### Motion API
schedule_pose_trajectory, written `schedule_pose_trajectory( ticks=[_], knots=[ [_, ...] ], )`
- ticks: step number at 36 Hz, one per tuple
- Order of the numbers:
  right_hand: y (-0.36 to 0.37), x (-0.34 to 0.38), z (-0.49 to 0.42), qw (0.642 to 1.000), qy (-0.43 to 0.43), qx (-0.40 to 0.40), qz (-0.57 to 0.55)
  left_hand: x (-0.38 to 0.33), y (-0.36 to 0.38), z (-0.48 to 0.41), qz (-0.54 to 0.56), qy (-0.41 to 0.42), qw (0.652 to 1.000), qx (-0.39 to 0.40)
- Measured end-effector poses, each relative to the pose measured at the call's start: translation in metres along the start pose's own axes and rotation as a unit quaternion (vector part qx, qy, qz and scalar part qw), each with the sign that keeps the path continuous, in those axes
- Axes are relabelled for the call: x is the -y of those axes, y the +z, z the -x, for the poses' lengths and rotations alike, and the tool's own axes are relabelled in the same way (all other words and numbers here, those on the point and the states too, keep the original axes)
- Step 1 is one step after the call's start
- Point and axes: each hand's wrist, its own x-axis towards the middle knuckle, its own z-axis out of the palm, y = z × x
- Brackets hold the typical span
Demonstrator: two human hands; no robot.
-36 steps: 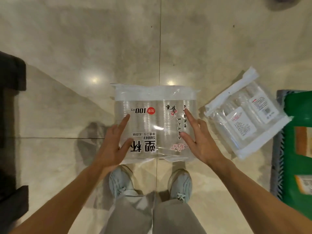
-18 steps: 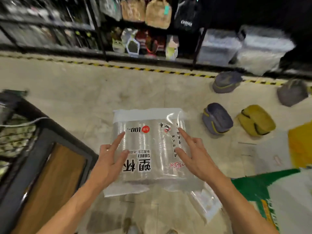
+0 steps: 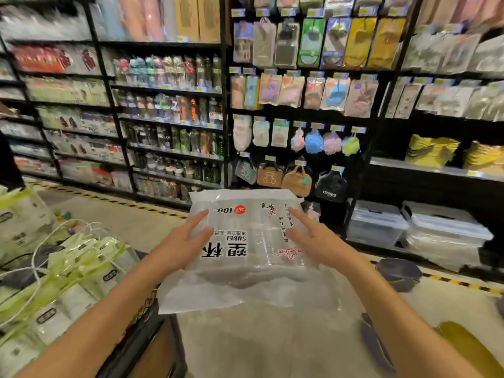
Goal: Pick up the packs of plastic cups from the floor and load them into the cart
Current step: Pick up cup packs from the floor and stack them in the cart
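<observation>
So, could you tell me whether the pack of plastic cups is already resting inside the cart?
No, the pack of plastic cups is held in the air between the left hand and right hand, beside the cart.

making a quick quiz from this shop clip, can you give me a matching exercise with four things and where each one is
Things:
1. pack of plastic cups
2. cart
3. black bag printed CHANCE
4. clear storage boxes

Places:
A. hanging on the rack straight ahead, behind the pack
B. lower left, already loaded with yellow-green packs
C. stacked low on the right, under the shelf
D. held up between the left hand and right hand

Pairs: 1-D, 2-B, 3-A, 4-C
</observation>
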Motion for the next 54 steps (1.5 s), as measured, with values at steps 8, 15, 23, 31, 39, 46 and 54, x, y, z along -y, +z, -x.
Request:
schedule_pose_trajectory(
  ticks=[8,15,23,31,39,46,54],
  knots=[
    [-0.003,0.054,-0.032,0.994,-0.099,0.044,0.014,-0.003,-0.043,0.022,-0.005,-0.041,0.996,-0.078],
    [0.02,0.1,-0.077,0.976,-0.185,0.112,0.036,0.005,-0.066,0.055,-0.006,-0.109,0.977,-0.183],
    [0.066,0.175,-0.086,0.922,-0.326,0.203,0.046,0.018,-0.097,0.132,-0.013,-0.209,0.931,-0.299],
    [0.136,0.254,-0.031,0.839,-0.443,0.315,0.004,0.012,-0.109,0.249,-0.05,-0.317,0.855,-0.408],
    [0.213,0.332,0.093,0.743,-0.541,0.393,0.026,0.01,-0.109,0.405,-0.034,-0.385,0.758,-0.525],
    [0.278,0.385,0.242,0.653,-0.618,0.438,0.009,0.022,-0.098,0.569,-0.037,-0.446,0.666,-0.596],
    [0.333,0.412,0.417,0.548,-0.662,0.511,0.016,0.002,-0.07,0.734,-0.034,-0.499,0.575,-0.647]
  ],
)
